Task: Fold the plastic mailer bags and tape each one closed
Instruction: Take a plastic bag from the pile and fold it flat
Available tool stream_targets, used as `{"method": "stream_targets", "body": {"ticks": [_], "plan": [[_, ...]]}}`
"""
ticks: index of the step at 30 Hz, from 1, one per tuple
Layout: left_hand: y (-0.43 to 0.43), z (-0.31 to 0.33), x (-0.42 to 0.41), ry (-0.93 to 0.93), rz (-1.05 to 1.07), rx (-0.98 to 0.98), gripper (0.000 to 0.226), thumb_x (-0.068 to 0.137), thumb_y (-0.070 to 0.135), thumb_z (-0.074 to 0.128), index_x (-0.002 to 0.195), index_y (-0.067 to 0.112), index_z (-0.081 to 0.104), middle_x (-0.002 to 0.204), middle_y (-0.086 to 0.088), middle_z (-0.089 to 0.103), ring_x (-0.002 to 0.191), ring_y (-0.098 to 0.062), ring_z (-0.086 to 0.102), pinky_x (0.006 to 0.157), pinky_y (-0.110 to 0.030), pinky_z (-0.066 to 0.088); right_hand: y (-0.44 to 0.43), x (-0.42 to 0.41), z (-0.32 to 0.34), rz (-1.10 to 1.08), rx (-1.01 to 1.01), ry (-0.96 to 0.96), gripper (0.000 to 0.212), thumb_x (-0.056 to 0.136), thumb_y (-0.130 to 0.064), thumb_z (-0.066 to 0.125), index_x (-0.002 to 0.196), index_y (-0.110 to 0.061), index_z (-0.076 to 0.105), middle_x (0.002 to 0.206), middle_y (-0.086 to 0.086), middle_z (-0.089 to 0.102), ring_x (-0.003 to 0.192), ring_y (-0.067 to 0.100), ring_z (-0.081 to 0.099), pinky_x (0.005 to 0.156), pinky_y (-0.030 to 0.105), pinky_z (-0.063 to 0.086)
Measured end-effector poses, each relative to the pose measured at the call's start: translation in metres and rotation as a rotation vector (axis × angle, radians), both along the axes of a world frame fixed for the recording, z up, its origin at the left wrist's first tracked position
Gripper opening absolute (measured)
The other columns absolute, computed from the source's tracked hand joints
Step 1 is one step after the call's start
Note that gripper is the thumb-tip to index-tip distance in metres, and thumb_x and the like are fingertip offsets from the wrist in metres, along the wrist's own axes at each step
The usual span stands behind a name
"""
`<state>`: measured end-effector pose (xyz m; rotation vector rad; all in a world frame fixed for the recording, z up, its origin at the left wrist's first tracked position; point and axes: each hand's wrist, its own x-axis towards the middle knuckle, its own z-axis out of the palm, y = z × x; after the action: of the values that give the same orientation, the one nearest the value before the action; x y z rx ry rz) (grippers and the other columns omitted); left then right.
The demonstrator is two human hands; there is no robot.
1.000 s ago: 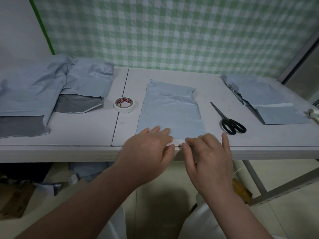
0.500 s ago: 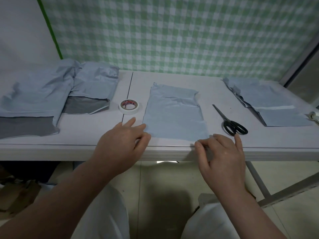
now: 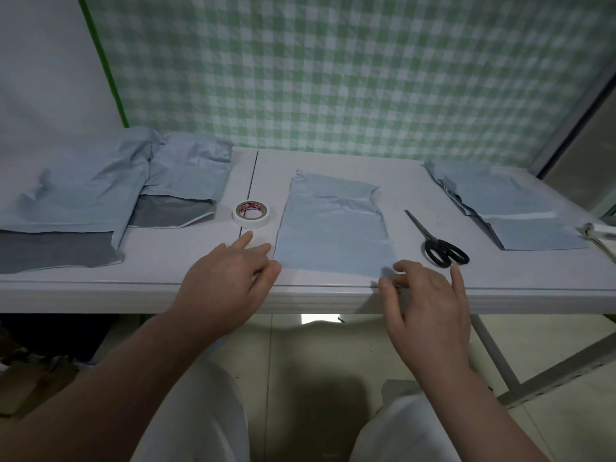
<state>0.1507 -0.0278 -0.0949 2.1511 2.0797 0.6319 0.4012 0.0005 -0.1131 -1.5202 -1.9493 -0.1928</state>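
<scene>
Both hands sit at the counter's (image 3: 133,291) near edge. Left hand (image 3: 230,278) lies released, fingers loosely spread, tips touching the near left corner of the pale blue mailer bag (image 3: 333,228). Right hand (image 3: 430,305) has thumb and forefinger at the bag's near right corner; whether they pinch it I cannot tell. The bag lies flat at mid-counter. A tape roll (image 3: 250,214) sits just beside it on the left, scissors (image 3: 440,243) on the right. Farther out, more bags are piled left (image 3: 76,201) and right (image 3: 506,208).
</scene>
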Motion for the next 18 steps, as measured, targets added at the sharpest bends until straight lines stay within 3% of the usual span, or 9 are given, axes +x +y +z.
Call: {"method": "stream_targets", "body": {"ticks": [3,5,7,9,12,15,18], "plan": [[-0.001,0.004,0.0,0.003,-0.016,0.009,0.055,0.087,0.049,0.024,0.097,0.018,0.069,0.136,0.011,0.053,0.139,-0.008,0.029,0.106,-0.032,0.031,-0.001,-0.003,-0.001,-0.018,0.007,0.037,0.031,0.09,-0.037,0.045,0.101,-0.015,0.064,0.086,-0.001,0.07,0.085,0.018,0.064,0.115,0.041,0.018],[0.003,0.007,-0.003,-0.029,-0.043,0.002,0.057,0.085,0.05,0.025,0.094,0.016,0.069,0.131,0.012,0.057,0.137,-0.006,0.033,0.101,-0.03,0.037,-0.002,-0.006,0.001,-0.013,-0.017,0.152,0.022,0.092,-0.033,0.051,0.099,-0.016,0.064,0.084,-0.004,0.069,0.083,0.016,0.062,0.112,0.038,0.026],[0.011,0.011,-0.006,-0.073,-0.054,0.066,0.05,0.084,0.043,0.033,0.095,0.014,0.071,0.128,0.008,0.061,0.133,-0.01,0.041,0.099,-0.03,0.041,-0.001,-0.008,0.007,-0.014,-0.091,0.366,0.013,0.091,-0.029,0.058,0.096,-0.018,0.064,0.082,-0.007,0.066,0.084,0.014,0.057,0.088,0.027,0.04],[0.022,0.014,-0.01,-0.078,0.004,0.208,0.035,0.087,0.026,0.046,0.108,0.014,0.071,0.13,0.0,0.06,0.126,-0.02,0.051,0.1,-0.033,0.04,0.001,-0.007,0.011,-0.018,-0.166,0.531,0.006,0.089,-0.028,0.06,0.093,-0.024,0.063,0.08,-0.012,0.062,0.087,0.014,0.056,0.07,0.022,0.036],[0.045,0.016,-0.019,-0.046,0.146,0.143,0.036,0.088,0.008,0.051,0.123,0.011,0.061,0.133,-0.009,0.055,0.122,-0.027,0.049,0.099,-0.036,0.038,0.001,-0.006,0.015,0.002,-0.211,0.633,0.005,0.089,-0.028,0.061,0.092,-0.031,0.059,0.084,-0.014,0.062,0.09,0.014,0.058,0.074,0.028,0.041],[0.059,0.014,-0.024,-0.069,0.246,0.066,0.026,0.087,0.01,0.053,0.109,0.01,0.066,0.115,-0.012,0.062,0.106,-0.028,0.056,0.088,-0.034,0.042,-0.004,-0.008,0.02,0.044,-0.21,0.742,0.009,0.088,-0.028,0.061,0.091,-0.036,0.06,0.092,-0.01,0.064,0.09,0.007,0.06,0.077,0.025,0.047],[0.053,0.023,-0.014,-0.181,0.249,0.133,0.016,0.089,0.015,0.058,0.102,0.012,0.068,0.105,-0.005,0.065,0.095,-0.02,0.058,0.076,-0.025,0.038,-0.009,-0.013,0.029,0.105,-0.235,0.816,0.011,0.089,-0.025,0.061,0.091,-0.036,0.062,0.092,-0.015,0.065,0.084,0.004,0.061,0.066,0.014,0.046]]}}
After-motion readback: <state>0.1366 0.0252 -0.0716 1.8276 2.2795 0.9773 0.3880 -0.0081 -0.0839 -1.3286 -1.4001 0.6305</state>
